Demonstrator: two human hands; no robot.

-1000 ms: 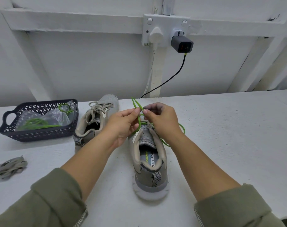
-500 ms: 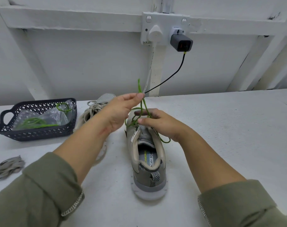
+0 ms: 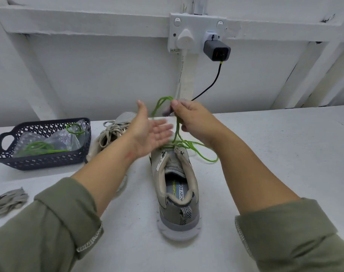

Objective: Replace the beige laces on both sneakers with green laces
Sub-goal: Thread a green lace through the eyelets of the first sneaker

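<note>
Green lace (image 3: 178, 132) sits in the near sneaker (image 3: 177, 195) at six o'clock; our right grip (image 3: 192, 116) pinches its loop, while our left grip (image 3: 149, 130) is spread apart. At ten o'clock, the second sneaker (image 3: 126, 117) wears beige laces (image 3: 113, 127), so we judge the job half done.

The left hand (image 3: 147, 134), fingers blurred, hides toe and eyelets of the near sneaker (image 3: 177, 193); its forearm (image 3: 108, 169) covers part of the far sneaker (image 3: 112, 132). The beige laces (image 3: 8, 201) run off the left edge.

We look through one wide-angle camera worn on the person's head, facing forward and down onto the table (image 3: 265, 154), near the sneaker (image 3: 176, 211), with the wall (image 3: 108, 75) beyond.
</note>
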